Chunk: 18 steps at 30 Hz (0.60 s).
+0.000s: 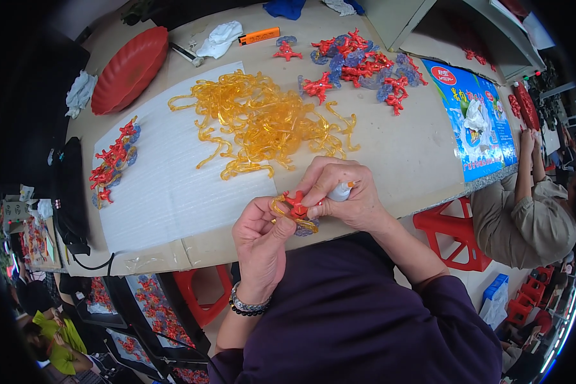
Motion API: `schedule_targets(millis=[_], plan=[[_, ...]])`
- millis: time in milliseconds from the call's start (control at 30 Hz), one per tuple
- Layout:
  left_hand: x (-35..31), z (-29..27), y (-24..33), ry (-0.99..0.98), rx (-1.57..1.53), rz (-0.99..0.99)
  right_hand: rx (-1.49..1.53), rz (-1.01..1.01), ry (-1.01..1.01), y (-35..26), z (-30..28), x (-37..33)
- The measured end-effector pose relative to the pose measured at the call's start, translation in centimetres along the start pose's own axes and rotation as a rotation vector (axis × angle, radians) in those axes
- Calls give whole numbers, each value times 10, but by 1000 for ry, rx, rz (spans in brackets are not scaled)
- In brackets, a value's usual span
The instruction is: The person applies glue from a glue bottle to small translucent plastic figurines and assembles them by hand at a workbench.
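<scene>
Just over the table's near edge, both hands meet at a small red plastic figure (297,202) with a clear yellow strand around it and a clear purple piece beneath. My left hand (260,238), with beaded bracelets at its wrist, pinches the figure from the left. Closed round a small white bottle with an orange tip (342,191), my right hand (358,203) also touches the figure with thumb and fingertips. Beyond them lies a tangled heap of clear yellow strands (262,121) on a white foam sheet (153,211). The bottle is partly hidden by my fingers.
Red and purple figures (365,67) lie at the back right, and another row of figures (115,160) at the left. A red oval tray (131,70), crumpled tissue (221,40) and orange box (259,36) stand farther back. Red stools (454,233) and another person (525,217) are at the right.
</scene>
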State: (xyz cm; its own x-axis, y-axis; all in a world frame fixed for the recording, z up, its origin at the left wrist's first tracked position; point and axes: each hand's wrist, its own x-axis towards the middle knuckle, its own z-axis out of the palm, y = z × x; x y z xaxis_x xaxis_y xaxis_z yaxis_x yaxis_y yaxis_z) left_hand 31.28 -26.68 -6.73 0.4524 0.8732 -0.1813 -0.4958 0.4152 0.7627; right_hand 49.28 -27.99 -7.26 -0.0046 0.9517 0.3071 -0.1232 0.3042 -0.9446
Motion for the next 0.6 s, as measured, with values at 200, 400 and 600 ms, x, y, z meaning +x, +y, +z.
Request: schedule_targets(millis=[200,400,600], plan=[[0,-4,-1,-2,3,-13,-5,-9,32,1,3,-1],[0,-7,0,-33,0,-39,-49,-43,24,1,3,-1],[1,-12,-8,-27,-32,19,-137,-114,-2,-2,4,0]])
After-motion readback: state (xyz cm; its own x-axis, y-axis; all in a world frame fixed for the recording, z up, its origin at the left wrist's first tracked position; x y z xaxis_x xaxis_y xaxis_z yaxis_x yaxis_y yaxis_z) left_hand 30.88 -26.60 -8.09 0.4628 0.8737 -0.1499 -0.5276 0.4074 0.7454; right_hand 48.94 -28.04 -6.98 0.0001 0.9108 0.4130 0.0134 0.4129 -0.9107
